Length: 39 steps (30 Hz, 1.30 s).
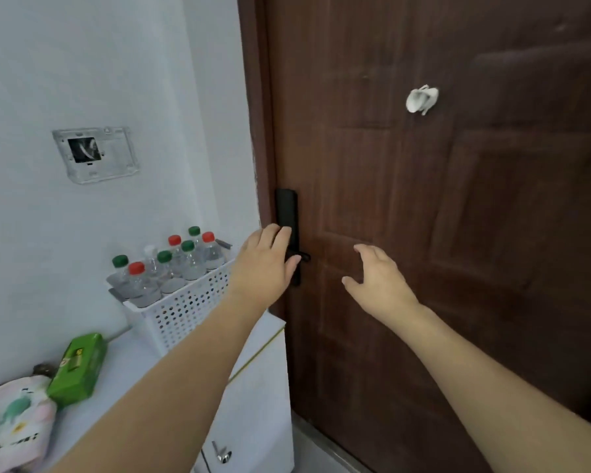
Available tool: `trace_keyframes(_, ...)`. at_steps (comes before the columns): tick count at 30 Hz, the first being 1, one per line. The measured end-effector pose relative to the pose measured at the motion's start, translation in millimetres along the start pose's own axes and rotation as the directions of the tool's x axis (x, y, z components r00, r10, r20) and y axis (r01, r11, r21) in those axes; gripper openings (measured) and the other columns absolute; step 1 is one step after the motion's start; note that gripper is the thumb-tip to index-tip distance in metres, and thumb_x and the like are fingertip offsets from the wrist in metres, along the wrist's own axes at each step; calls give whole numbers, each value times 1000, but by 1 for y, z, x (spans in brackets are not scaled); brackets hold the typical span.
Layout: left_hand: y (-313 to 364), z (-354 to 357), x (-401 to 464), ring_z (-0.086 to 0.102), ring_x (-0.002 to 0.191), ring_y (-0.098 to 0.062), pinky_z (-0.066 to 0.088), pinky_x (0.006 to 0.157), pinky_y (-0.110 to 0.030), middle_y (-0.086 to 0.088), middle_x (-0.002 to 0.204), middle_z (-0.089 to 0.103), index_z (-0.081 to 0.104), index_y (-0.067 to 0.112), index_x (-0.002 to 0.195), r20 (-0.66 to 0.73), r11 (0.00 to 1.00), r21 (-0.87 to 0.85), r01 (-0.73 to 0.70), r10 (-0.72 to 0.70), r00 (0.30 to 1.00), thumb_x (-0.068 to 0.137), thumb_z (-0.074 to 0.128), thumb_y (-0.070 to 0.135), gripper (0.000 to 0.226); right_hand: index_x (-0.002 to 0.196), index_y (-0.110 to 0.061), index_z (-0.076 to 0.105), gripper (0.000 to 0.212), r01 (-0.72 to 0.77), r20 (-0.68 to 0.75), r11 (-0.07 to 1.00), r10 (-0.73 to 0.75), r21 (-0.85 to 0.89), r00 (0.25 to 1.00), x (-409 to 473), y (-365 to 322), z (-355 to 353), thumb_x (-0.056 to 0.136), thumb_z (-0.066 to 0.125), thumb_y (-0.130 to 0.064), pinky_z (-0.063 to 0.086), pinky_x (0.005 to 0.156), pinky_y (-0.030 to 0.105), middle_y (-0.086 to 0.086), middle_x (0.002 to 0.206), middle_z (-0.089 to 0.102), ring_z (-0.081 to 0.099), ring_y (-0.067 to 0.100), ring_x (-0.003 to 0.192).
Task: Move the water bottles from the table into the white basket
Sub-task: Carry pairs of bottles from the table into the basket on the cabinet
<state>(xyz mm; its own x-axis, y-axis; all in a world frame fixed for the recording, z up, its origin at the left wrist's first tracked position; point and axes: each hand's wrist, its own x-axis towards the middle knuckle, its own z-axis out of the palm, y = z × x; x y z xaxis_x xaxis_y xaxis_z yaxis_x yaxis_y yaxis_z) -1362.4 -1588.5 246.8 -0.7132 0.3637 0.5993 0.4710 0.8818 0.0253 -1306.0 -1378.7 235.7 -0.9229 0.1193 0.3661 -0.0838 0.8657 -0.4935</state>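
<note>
head view: the water bottles [171, 268] stood upright, packed cap to cap inside the white basket [185, 312] at the far end of the desk [130, 349], against the wall; none showed loose on the desk. they looked light, stiff and smooth, best taken round the body under the cap. the left hand [263, 268] rested its fingers on the black door handle [289, 233], grip loose, grasping no bottle; the right hand [379, 278] hovered released near the brown door [458, 199]. room was tight between basket, wall and door.
</note>
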Motion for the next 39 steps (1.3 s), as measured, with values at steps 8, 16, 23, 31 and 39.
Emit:
trace_keyframes(8,101,3,-11,44,131,-32,39,111,-43,-13,144,49,46,9,143,15,979,-175,-105,110,994,99,51,38,54,145,-13,35,65,-160,-98,982,151,-96,984,-90,45,-81,88,63,-29,32,111,37,6,148,37,35,27,135)
trace_keyframes(16,232,-36,-55,39,137,-28,37,114,-43,-8,150,43,40,14,148,47,947,-264,-183,202,978,101,47,41,55,144,-12,36,64,-300,-162,947,280,-114,946,-210,95,-173,89,63,-28,34,109,37,7,147,38,39,28,133)
trace_keyframes(23,366,-80,-113,40,139,-26,38,114,-41,-7,150,45,43,15,146,27,947,-227,-226,238,971,100,49,41,54,143,-16,38,60,-290,-232,948,255,-129,939,-325,159,-256,89,61,-31,36,107,35,3,146,41,45,23,129)
trace_keyframes(31,495,-112,-178,38,141,-26,35,116,-39,-6,153,42,42,16,146,82,958,-225,-178,201,976,100,48,43,54,144,-16,35,60,-324,-144,932,302,-162,942,-430,228,-334,90,57,-30,32,108,35,2,150,36,37,22,135)
trace_keyframes(39,594,-120,-198,41,138,-28,34,115,-39,-10,150,44,42,10,146,90,932,-263,-250,282,955,101,48,41,55,145,-15,35,60,-367,-145,912,345,-180,927,-490,280,-395,90,56,-28,33,107,34,0,151,33,35,21,135)
